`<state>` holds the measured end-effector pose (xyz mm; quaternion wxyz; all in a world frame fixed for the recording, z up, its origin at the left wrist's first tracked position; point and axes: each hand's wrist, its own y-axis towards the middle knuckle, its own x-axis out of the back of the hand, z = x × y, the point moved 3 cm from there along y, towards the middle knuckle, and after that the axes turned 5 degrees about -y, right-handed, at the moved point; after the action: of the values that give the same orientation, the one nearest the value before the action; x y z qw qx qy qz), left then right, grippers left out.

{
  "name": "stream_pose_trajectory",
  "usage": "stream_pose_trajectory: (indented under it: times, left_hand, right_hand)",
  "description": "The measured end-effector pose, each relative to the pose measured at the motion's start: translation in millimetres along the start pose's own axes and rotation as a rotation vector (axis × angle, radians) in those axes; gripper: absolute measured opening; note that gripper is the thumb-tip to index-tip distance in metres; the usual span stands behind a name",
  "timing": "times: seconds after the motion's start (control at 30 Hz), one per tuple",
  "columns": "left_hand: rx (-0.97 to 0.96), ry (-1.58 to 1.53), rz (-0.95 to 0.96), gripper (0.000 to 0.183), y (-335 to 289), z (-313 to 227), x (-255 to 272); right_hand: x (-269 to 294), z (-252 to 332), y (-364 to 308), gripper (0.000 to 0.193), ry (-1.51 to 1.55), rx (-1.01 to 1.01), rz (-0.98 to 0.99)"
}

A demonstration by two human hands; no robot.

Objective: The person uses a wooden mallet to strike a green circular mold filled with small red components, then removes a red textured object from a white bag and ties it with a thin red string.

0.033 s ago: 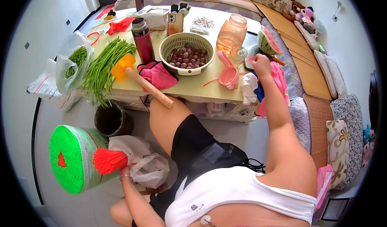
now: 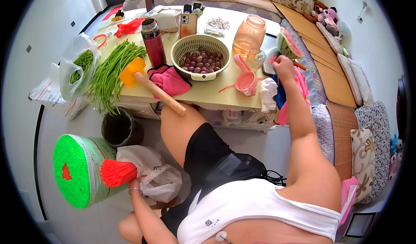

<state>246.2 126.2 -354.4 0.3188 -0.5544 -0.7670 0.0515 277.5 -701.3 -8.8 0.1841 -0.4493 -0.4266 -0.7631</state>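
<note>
Down at the lower left, my left hand [image 2: 134, 184] is closed round a bundle of thin red sticks [image 2: 118, 173], just below their fanned ends. A crumpled whitish plastic bag [image 2: 162, 181] hangs against that bundle. Beside it stands a large roll of bright green sticks [image 2: 71, 170] in clear wrapping, with a red patch among the green ends. My right hand [image 2: 284, 67] is at the table's right end, fingers curled together. What they pinch, if anything, is hidden. Near it are a glass jar [image 2: 256, 61], white tissue [image 2: 268, 94], pink cloth [image 2: 300, 84] and a watermelon piece [image 2: 289, 45].
On the table [image 2: 212, 96] are a colander [image 2: 200, 76] of grapes, a thermos [image 2: 154, 45], an orange jug [image 2: 249, 34], a phone [image 2: 188, 26] and long green stems [image 2: 113, 68]. A mallet's wooden handle [image 2: 160, 94] juts past the edge. A dark bin [image 2: 123, 129] stands below.
My right hand has shifted very slightly to the right and away from me. My left hand and the red bundle stay where they were.
</note>
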Motion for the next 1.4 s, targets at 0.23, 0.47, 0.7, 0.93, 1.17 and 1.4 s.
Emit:
stream_pose_trajectory:
  times: [0.23, 0.47, 0.7, 0.93, 1.17, 1.4]
  left_hand:
    - [0.096, -0.02, 0.03, 0.044, -6, 2, 2]
    - [-0.012, -0.002, -0.031, 0.043, 8, 21, -4]
    - [-0.01, 0.1, -0.018, 0.04, 5, 6, -5]
    - [-0.015, 0.132, -0.03, 0.038, 0, 5, -6]
    - [-0.045, 0.205, -0.043, 0.036, 0, 8, -14]
    - [0.014, 0.255, -0.045, 0.034, -11, 4, -6]
  right_hand:
    - [129, 101, -24, 0.011, 1.146, -0.029, 0.2]
    - [132, 246, -119, 0.009, 1.365, 0.214, 0.677]
    - [132, 341, -183, 0.011, 1.597, 0.358, 0.98]
    - [115, 373, -204, 0.012, 1.518, 0.343, 1.118]
    - [24, 391, -247, 0.016, 1.162, 0.353, 1.373]
    - [-17, 406, -305, 0.017, 1.139, 0.247, 1.616]
